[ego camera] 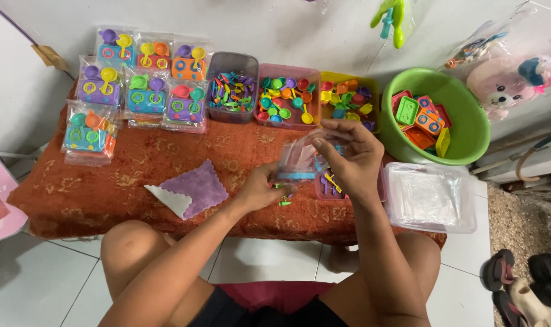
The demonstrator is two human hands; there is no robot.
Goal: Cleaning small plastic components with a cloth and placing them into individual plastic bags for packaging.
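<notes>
Left hand (260,189) grips the clear plastic bag (299,158) by its bottom, holding it open while right hand (351,158) pinches its mouth, fingers inside.

Both hands met over the orange-covered table (106,181). The left hand (260,189) gripped the lower edge of a clear plastic bag (299,158), and the right hand (351,158) reached into its open top. Just beyond the hands sat three trays of small coloured toy pieces (285,100). Right of the right hand stood a green bowl (469,130); left of the left hand lay a purple cloth (196,189).
</notes>
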